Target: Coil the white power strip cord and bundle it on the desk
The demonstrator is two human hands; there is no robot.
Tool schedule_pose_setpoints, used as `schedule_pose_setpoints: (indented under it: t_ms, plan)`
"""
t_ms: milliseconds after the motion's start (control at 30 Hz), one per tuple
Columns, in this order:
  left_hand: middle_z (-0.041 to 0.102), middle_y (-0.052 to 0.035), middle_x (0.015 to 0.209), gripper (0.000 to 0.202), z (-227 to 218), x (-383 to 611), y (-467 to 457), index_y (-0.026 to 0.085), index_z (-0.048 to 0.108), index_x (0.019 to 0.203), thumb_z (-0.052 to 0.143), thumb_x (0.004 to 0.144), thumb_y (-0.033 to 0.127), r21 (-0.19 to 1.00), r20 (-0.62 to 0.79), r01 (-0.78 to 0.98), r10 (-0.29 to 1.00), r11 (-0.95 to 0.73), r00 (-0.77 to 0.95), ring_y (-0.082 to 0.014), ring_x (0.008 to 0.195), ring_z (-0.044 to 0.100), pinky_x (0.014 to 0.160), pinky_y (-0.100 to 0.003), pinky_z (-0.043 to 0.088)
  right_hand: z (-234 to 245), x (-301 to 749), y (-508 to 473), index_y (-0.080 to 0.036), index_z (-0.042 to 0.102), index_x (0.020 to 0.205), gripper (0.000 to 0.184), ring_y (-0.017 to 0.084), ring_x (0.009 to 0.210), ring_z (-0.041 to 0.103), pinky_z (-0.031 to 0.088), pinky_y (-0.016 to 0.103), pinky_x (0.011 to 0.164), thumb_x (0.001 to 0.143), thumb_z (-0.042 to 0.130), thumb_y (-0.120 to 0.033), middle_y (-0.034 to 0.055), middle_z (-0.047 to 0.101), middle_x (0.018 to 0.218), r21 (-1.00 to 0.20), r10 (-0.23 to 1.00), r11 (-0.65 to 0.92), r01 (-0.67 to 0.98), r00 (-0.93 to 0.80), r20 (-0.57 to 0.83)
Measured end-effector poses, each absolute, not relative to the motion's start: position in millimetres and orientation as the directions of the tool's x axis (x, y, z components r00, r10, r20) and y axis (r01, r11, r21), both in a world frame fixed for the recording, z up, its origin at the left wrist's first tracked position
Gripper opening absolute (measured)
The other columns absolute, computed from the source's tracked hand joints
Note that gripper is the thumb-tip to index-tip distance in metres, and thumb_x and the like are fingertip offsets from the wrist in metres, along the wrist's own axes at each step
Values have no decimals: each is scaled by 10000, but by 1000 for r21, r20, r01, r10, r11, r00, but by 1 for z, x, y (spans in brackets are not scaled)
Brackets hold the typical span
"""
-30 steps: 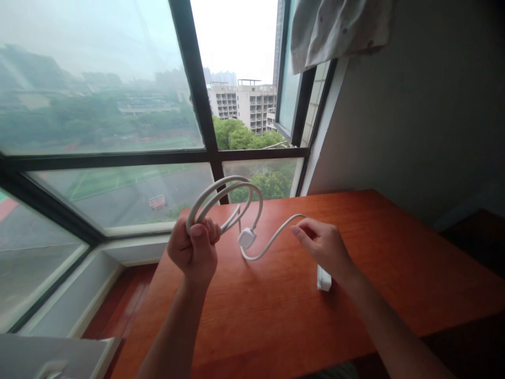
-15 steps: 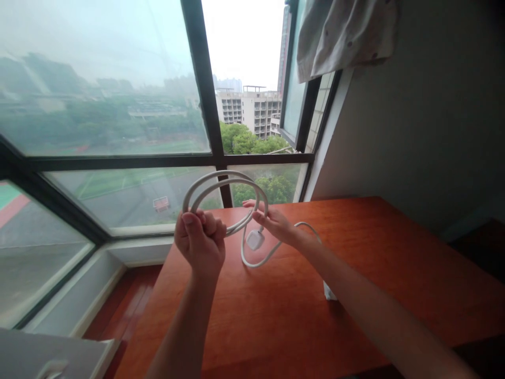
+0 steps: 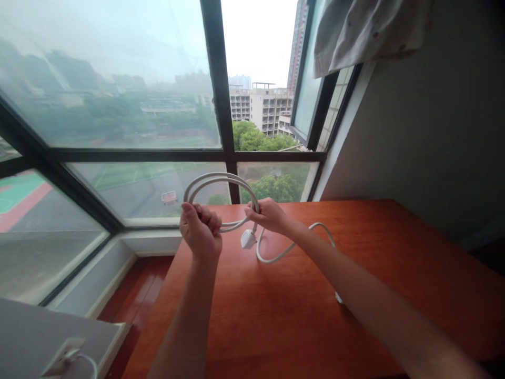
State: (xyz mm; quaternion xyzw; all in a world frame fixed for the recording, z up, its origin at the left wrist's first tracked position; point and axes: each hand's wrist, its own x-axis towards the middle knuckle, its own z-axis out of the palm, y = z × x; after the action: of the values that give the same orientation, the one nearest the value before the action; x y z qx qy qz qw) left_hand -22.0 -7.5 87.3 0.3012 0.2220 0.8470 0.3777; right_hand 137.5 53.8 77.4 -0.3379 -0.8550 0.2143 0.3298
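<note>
A white cable (image 3: 215, 181) is wound into loops above the far edge of a red-brown wooden table (image 3: 394, 252). My left hand (image 3: 200, 231) is closed in a fist around the loops' lower left side. My right hand (image 3: 267, 215) grips the right side of the same loops, fingers curled over the cable. A white plug (image 3: 248, 238) hangs from the coil just below my right hand. A loose length of cable (image 3: 311, 231) curves down behind my right forearm toward a white block (image 3: 338, 298) on the table, mostly hidden by that arm.
A large dark-framed window (image 3: 221, 105) runs along the far side, with a white sill (image 3: 150, 239) below it. A grey wall (image 3: 426, 126) stands at the right, and cloth (image 3: 366, 26) hangs above. A white socket with a cord (image 3: 65, 355) sits at the lower left.
My right hand left the loose cable near the table's middle, carried it up and left, and closed on the coil beside my left hand. The view shifted slightly.
</note>
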Motion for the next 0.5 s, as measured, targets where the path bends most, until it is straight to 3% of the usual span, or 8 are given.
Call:
schedule_pose_setpoints:
  t_ms: [200,333,500]
  plan:
    - [301,87,504,379,77,-15,-1,188,418,695,586,856,488,611,394,-459,751,-645,-531,-47,381,278,363,-173,244,85,144,68,-185,592,752,209,125,589,550,339,209,568,865,468,-311,-7,600,630,-537,767,638,551,-513,385]
    - [365,67,524,382,72,-11,0,180,417,667,619,844,452,648,410,-457,785,-609,-464,-58,447,393,444,-178,359,93,151,78,-184,590,880,209,132,577,579,351,209,566,901,406,-283,-1,643,644,-496,807,590,637,-486,336]
    - [435,49,564,293,60,-21,7,171,460,697,652,826,352,737,366,-500,891,-454,-270,-68,508,462,507,-188,423,105,162,84,-176,597,976,276,180,664,620,351,239,587,925,373,-327,55,689,748,-242,822,559,793,-493,285]
